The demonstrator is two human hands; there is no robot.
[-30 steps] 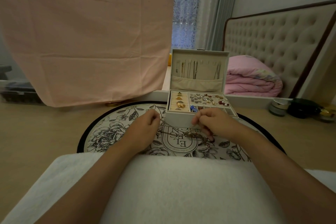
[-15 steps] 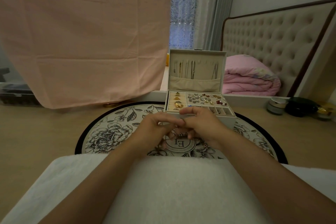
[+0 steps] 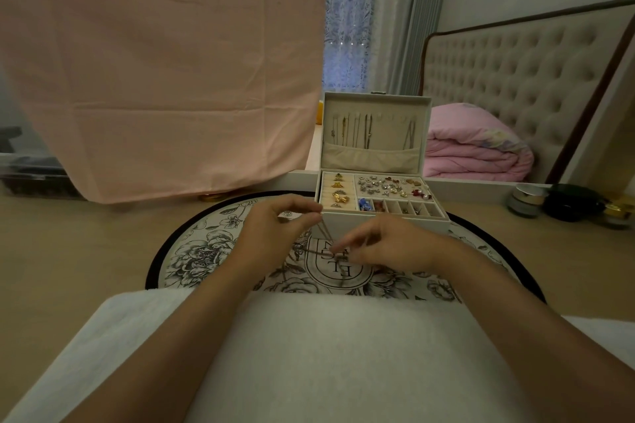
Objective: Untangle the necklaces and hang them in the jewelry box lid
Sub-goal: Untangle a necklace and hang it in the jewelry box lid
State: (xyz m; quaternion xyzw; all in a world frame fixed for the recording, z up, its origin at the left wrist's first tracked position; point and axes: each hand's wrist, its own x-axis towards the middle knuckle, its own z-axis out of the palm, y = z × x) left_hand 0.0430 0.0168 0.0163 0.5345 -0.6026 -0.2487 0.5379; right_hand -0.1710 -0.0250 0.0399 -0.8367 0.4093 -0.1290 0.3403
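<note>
A white jewelry box (image 3: 385, 218) stands open on a round floral mat (image 3: 213, 247). Its upright lid (image 3: 376, 129) has several thin necklaces hanging above a fabric pocket. Rings and earrings fill the tray compartments. Just in front of the box, my left hand (image 3: 278, 230) pinches a thin chain necklace (image 3: 324, 237) at its upper end. My right hand (image 3: 388, 247) pinches the same tangle of chain lower down, over the mat's centre. The chain runs slanted between the two hands, and a loop hangs below them.
A pink cloth (image 3: 161, 62) hangs at the left. A folded pink quilt (image 3: 477, 148) lies behind the box, before a tufted headboard. Small jars (image 3: 525, 199) stand on the floor at the right. A white towel (image 3: 309, 361) covers my lap.
My hands were close together in front of the box; now they have drawn apart, the left rising and the right dropping, stretching the chain between them.
</note>
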